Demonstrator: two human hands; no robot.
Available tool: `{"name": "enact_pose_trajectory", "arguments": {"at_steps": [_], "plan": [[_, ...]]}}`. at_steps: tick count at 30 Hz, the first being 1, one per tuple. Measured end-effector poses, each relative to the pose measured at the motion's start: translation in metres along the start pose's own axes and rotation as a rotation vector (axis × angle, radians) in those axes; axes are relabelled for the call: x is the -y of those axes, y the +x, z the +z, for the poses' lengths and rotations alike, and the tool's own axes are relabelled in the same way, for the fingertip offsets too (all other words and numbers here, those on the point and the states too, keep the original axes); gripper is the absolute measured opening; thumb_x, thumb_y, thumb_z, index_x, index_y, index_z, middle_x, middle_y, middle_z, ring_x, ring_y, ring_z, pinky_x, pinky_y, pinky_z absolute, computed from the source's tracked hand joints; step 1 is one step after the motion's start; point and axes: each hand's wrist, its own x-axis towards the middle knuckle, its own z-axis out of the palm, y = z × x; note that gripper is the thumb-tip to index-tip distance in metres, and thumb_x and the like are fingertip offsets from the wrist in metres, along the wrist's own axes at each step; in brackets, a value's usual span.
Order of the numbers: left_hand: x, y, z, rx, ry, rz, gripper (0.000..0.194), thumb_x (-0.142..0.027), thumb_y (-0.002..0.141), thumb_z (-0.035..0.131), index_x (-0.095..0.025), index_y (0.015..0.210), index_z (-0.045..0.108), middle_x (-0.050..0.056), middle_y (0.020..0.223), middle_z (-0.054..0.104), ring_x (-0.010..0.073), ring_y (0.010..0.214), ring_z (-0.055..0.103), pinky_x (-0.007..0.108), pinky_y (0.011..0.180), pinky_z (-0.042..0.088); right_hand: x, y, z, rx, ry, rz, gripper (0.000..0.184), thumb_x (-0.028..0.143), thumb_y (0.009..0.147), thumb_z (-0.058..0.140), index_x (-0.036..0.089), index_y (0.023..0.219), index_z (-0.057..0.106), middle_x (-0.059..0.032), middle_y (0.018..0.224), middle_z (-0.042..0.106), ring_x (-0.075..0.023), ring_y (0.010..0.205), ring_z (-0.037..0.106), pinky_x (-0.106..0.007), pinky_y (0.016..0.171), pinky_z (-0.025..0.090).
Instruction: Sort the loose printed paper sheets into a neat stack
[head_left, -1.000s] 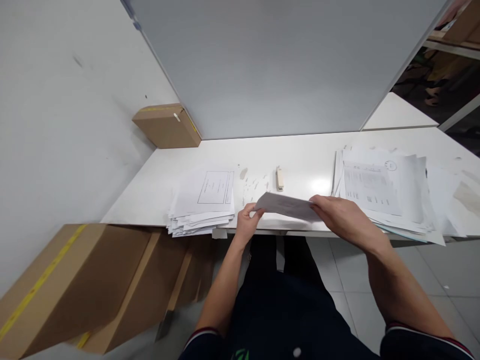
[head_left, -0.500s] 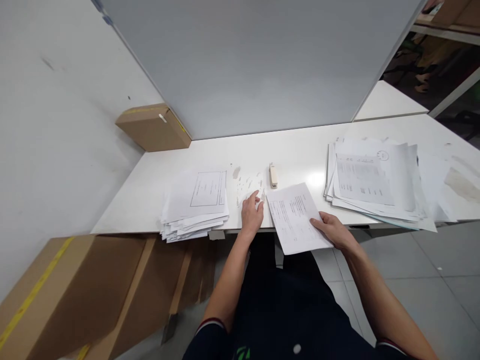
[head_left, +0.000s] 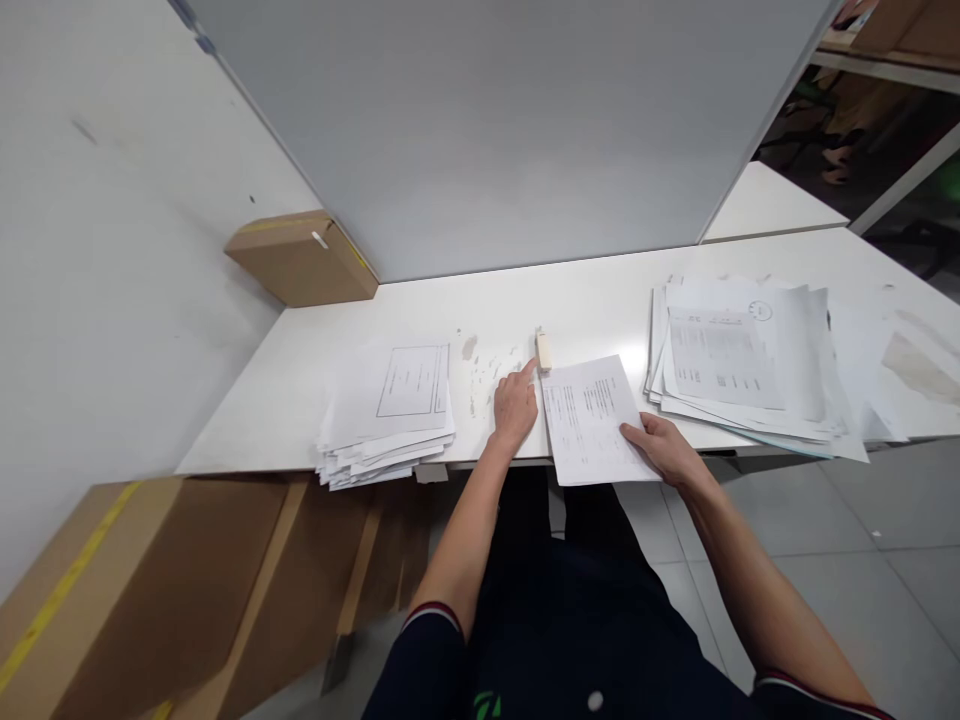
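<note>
White papers (head_left: 594, 422) extend leftward from the right grip (head_left: 667, 453).

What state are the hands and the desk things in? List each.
Held paper: printed side up
Stapler: open or shut unclear
Left hand: index finger extended
Right hand: gripping
Left stack: uneven
Right stack: spread unevenly
Box: taped, looks closed
Desk: marked

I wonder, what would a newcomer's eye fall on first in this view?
Probably the white printed sheets in the right hand, at the front edge of the white table. Next, the small cream oblong tool by their far left corner, near the left hand. A loose white paper stack lies left, another right.
</note>
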Motion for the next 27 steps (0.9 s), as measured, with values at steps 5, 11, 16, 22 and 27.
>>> {"name": "enact_pose_trajectory", "arguments": {"at_steps": [5, 11, 16, 22, 27], "plan": [[0.000, 0.005, 0.003, 0.040, 0.069, 0.018, 0.047, -0.015, 0.086, 0.028, -0.030, 0.130, 0.038, 0.006, 0.095, 0.053, 0.0186, 0.082, 0.046, 0.031, 0.075, 0.037, 0.001, 0.005, 0.004, -0.001, -0.003, -0.009, 0.029, 0.037, 0.069, 0.058, 0.014, 0.086, 0.058, -0.0047, 0.073, 0.067, -0.0204, 0.067, 0.062, -0.027, 0.057, 0.047], [0.004, 0.005, 0.008, 0.009, 0.070, 0.024, 0.053, -0.005, 0.081, 0.029, -0.030, 0.126, 0.046, 0.007, 0.093, 0.052, 0.0196, 0.080, 0.045, 0.032, 0.074, 0.038, 0.002, 0.004, 0.005, 0.009, -0.017, -0.016, 0.027, 0.036, 0.070, 0.057, 0.015, 0.086, 0.057, -0.0051, 0.076, 0.067, -0.0206, 0.068, 0.062, -0.028, 0.057, 0.047], [0.006, 0.004, 0.011, -0.021, 0.083, 0.043, 0.056, -0.003, 0.079, 0.028, -0.029, 0.126, 0.046, 0.008, 0.093, 0.052, 0.0202, 0.080, 0.045, 0.034, 0.074, 0.039, 0.005, 0.001, 0.006, -0.020, -0.067, -0.039, 0.027, 0.036, 0.070, 0.056, 0.014, 0.086, 0.058, -0.0056, 0.078, 0.067, -0.0208, 0.070, 0.062, -0.028, 0.059, 0.047], [0.005, -0.001, 0.006, -0.073, -0.016, 0.050, 0.051, -0.011, 0.086, 0.026, -0.023, 0.136, 0.030, 0.008, 0.090, 0.054, 0.0203, 0.085, 0.047, 0.034, 0.079, 0.039, 0.029, -0.013, -0.024, -0.217, -0.113, -0.082, 0.031, 0.039, 0.068, 0.058, 0.015, 0.088, 0.061, -0.0051, 0.078, 0.067, -0.0196, 0.068, 0.060, -0.028, 0.059, 0.046], [0.002, -0.005, 0.006, -0.161, -0.064, 0.051, 0.046, -0.013, 0.087, 0.026, -0.016, 0.132, 0.035, 0.010, 0.094, 0.056, 0.0202, 0.090, 0.048, 0.035, 0.083, 0.040, 0.051, -0.008, -0.092, -0.539, -0.229, -0.073, 0.029, 0.041, 0.067, 0.059, 0.014, 0.077, 0.058, -0.0069, 0.069, 0.062, -0.0163, 0.057, 0.053, -0.029, 0.053, 0.041]]}}
